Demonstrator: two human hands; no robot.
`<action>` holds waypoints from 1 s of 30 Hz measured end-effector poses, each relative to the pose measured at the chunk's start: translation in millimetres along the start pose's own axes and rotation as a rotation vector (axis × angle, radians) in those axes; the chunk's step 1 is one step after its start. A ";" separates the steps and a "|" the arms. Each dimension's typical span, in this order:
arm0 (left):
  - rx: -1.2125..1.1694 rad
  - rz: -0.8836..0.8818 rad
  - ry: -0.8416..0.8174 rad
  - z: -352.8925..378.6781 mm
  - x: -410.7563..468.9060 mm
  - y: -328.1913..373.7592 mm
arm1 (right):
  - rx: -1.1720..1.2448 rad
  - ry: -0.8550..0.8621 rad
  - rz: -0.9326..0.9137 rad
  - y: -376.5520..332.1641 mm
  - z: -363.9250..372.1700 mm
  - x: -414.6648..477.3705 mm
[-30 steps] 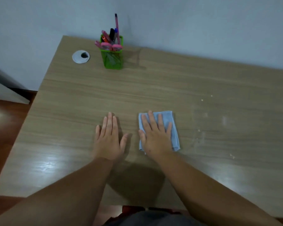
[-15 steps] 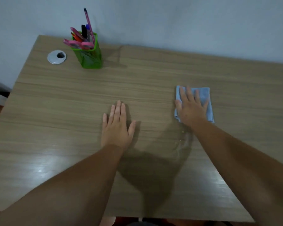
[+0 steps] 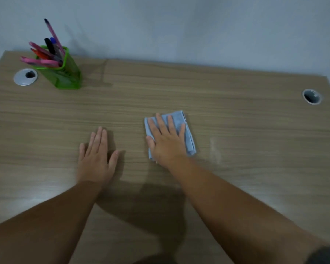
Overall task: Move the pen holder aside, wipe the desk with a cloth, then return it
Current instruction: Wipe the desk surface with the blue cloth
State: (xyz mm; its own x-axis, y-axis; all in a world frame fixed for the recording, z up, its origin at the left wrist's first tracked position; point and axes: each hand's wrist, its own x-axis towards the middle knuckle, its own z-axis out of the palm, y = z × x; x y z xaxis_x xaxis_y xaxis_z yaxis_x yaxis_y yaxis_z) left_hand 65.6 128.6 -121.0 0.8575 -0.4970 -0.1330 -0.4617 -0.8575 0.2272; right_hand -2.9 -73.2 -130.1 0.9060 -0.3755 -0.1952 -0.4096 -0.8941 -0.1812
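A green mesh pen holder (image 3: 66, 73) full of pink, red and black pens stands at the desk's far left corner, near the wall. A folded light blue cloth (image 3: 181, 126) lies flat near the middle of the wooden desk (image 3: 236, 149). My right hand (image 3: 166, 141) presses palm-down on the cloth with fingers spread, covering its left part. My left hand (image 3: 96, 159) rests flat on the bare desk, a hand's width left of the cloth, holding nothing.
A grey cable grommet (image 3: 25, 77) sits left of the pen holder, and another cable grommet (image 3: 311, 97) is near the far right corner. A pale smear (image 3: 214, 149) marks the wood right of the cloth. A plain wall runs behind the desk.
My right hand slid the cloth out to the right and away, then back toward the middle. The view shifted right, bringing the right grommet in. My left hand stayed flat on the desk.
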 end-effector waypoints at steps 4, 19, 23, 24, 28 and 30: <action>-0.047 -0.066 0.020 3.8 4.3 34.3 | -0.005 0.020 0.096 65.1 -24.0 53.0; 0.000 -0.076 0.059 11.8 6.0 38.0 | -0.011 0.000 0.160 105.9 -5.9 -105.2; 0.027 -0.071 0.069 15.1 7.6 33.9 | 0.012 -0.011 0.060 76.3 -8.9 -55.0; 0.033 -0.068 0.071 16.2 7.9 33.4 | -0.001 -0.011 0.041 79.3 -12.0 -41.5; 0.031 -0.065 0.086 19.9 9.3 31.2 | 0.003 -0.023 0.084 122.4 -27.5 -0.4; 0.028 -0.066 0.096 21.7 9.2 29.8 | 0.007 -0.016 0.175 152.2 -33.5 3.7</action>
State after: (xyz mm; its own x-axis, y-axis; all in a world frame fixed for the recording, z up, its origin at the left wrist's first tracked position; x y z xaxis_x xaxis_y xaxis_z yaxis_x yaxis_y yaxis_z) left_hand 54.8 95.5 -136.4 0.9034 -0.4255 -0.0537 -0.4086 -0.8920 0.1935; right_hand -58.3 -218.9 -126.1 0.8190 -0.5215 -0.2395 -0.5618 -0.8136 -0.1497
